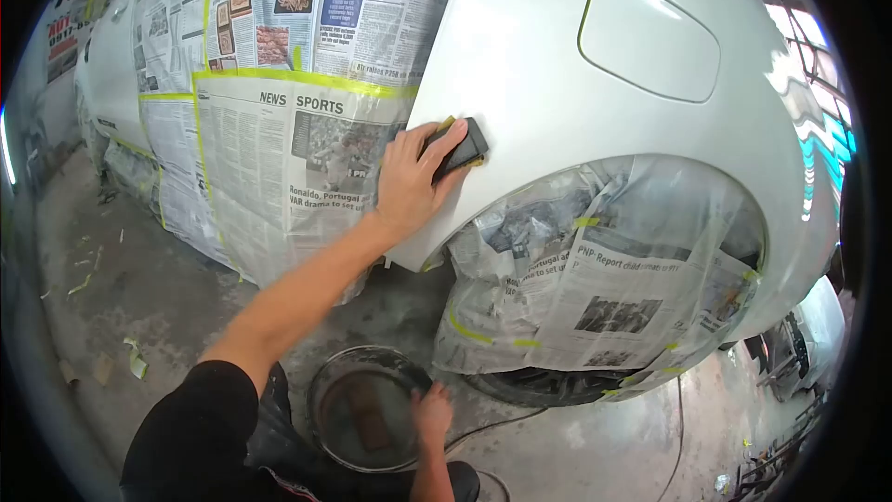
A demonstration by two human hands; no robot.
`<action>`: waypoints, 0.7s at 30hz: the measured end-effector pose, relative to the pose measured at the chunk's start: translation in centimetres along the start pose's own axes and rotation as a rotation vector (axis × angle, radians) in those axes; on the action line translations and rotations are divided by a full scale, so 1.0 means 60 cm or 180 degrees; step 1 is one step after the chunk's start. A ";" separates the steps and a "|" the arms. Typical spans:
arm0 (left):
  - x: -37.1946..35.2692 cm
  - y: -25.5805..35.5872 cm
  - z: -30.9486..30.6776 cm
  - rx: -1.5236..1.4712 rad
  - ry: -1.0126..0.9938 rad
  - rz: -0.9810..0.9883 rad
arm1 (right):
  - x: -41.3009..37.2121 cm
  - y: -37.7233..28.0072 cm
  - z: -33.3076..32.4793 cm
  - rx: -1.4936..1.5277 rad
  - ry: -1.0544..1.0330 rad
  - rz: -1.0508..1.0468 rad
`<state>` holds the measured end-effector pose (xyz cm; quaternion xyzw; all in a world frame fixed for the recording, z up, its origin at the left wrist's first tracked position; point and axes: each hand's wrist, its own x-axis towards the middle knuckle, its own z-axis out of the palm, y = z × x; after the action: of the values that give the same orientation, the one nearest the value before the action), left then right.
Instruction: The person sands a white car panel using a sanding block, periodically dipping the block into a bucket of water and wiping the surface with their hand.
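My left hand is closed around a black sanding block with yellowish edges, its thumb on the near side. The block lies against the white car body panel, just right of the newspaper masking. Low down, my right hand hangs by the rim of a round dark basin, thumb and fingers loosely apart and nothing seen in them. A brown rectangular piece shows inside the basin.
Newspaper and clear plastic cover the wheel opening, held by yellow-green tape. Above it sits a fuel flap. A thin hose runs over the concrete floor. Tape scraps lie at left; another car part stands at right.
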<state>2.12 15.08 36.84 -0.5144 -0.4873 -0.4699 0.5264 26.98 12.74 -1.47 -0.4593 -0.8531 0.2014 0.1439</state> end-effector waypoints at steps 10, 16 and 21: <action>0.064 -0.009 0.024 0.0047 -0.0085 -0.0073 | -0.009 0.001 0.002 -0.0079 0.0119 -0.0018; 0.127 -0.010 0.023 -0.0001 -0.0270 0.0373 | -0.008 -0.005 -0.005 -0.0098 0.0014 0.0050; 0.239 -0.018 0.052 0.0010 0.0140 0.0452 | -0.015 -0.002 -0.004 -0.0121 0.0093 0.0080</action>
<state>2.18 18.28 51.23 -0.5364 -0.4385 -0.4419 0.5698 27.49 11.96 -1.24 -0.4755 -0.8487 0.1803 0.1451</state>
